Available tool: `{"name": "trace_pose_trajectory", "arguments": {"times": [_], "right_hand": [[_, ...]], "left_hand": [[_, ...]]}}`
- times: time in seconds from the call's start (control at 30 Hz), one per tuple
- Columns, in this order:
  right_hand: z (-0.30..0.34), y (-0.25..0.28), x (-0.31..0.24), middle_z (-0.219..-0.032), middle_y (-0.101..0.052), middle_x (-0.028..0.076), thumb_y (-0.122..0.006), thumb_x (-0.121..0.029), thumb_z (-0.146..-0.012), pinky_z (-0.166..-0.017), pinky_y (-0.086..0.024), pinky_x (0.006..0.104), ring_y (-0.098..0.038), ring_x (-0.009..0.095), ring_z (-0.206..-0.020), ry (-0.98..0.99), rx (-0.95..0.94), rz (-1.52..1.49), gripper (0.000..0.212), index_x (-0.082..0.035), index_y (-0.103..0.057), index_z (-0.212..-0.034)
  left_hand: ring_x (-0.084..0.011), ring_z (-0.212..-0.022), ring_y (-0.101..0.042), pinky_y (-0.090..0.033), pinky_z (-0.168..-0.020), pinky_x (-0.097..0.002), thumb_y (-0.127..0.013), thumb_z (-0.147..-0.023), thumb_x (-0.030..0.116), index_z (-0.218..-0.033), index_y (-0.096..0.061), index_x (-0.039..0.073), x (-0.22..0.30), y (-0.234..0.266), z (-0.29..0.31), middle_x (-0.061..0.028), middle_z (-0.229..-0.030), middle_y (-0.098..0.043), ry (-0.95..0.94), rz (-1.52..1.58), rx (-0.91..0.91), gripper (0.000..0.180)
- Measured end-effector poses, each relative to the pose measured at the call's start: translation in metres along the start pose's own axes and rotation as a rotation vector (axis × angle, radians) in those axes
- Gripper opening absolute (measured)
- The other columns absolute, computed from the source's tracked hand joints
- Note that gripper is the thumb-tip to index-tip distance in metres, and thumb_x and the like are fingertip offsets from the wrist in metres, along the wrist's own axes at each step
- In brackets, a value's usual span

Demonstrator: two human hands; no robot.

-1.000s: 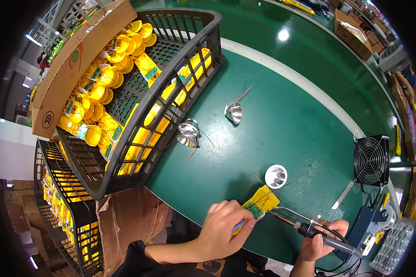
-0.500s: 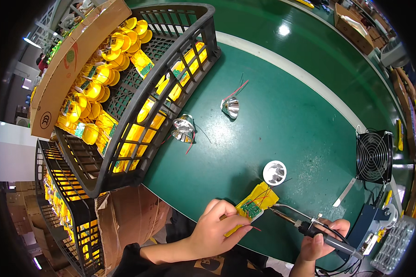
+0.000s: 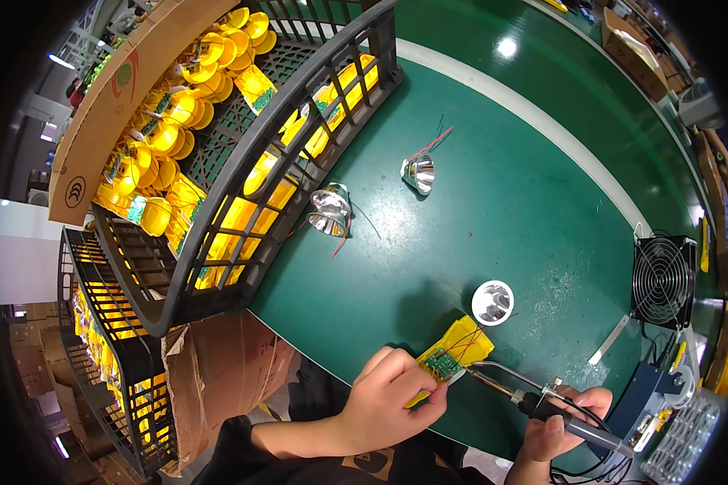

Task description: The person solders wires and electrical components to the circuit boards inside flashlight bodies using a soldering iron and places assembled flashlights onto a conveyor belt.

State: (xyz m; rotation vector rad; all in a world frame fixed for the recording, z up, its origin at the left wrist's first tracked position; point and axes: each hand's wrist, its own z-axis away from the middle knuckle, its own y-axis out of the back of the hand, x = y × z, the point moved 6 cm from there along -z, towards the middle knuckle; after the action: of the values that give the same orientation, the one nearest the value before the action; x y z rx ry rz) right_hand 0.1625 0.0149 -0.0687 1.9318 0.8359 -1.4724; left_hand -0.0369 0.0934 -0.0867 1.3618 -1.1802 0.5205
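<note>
Pinching a small green circuit board (image 3: 440, 364) between thumb and fingertips, the left hand (image 3: 388, 400) holds it against a yellow housing (image 3: 461, 346) at the near edge of the green table (image 3: 526, 202). Fingers of the right hand (image 3: 562, 420) are wrapped closed around a soldering iron (image 3: 542, 400), its tip just beside the board. A white reflector cup (image 3: 493, 302) sits near the housing; two silver reflectors (image 3: 332, 210) with wires lie farther off, beside a black crate (image 3: 243, 170) of yellow parts. A black fan (image 3: 662, 281) stands to the right
</note>
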Motion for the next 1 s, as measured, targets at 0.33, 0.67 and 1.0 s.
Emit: {"name": "trace_pose_trajectory", "arguments": {"times": [0.33,0.67,1.0], "right_hand": [[0.001,-0.012,0.0,-0.065,-0.041,0.004,-0.064,-0.031,-0.067,-0.049,-0.036,0.0168,-0.043,0.009,-0.051,-0.064,-0.012,0.054,0.048,-0.003,-0.033,-0.089],[0.003,-0.014,0.0,-0.065,-0.041,0.003,-0.063,-0.029,-0.067,-0.047,-0.035,0.0162,-0.041,0.007,-0.052,0.01,-0.074,0.093,0.046,-0.002,-0.033,-0.088],[0.006,-0.01,0.005,-0.058,-0.043,0.003,-0.067,-0.031,-0.066,-0.042,-0.034,0.0158,-0.041,0.007,-0.044,0.034,-0.039,0.118,0.048,-0.003,-0.034,-0.087]], "left_hand": [[-0.0196,-0.054,-0.045,-0.039,-0.049,-0.0276,-0.065,-0.059,-0.001,-0.064,-0.049,0.006,-0.005,0.0,0.002,-0.0045,-0.064,-0.042,-0.008,0.047,0.042,0.018],[-0.019,-0.055,-0.044,-0.038,-0.049,-0.0269,-0.064,-0.059,-0.001,-0.065,-0.047,0.005,-0.007,0.001,0.003,-0.0045,-0.064,-0.041,-0.02,0.07,0.038,0.019],[-0.0188,-0.055,-0.051,-0.045,-0.053,-0.0265,-0.067,-0.054,-0.001,-0.062,-0.052,0.005,-0.007,0.002,0.003,-0.0043,-0.061,-0.043,-0.001,0.054,0.029,0.018]]}}
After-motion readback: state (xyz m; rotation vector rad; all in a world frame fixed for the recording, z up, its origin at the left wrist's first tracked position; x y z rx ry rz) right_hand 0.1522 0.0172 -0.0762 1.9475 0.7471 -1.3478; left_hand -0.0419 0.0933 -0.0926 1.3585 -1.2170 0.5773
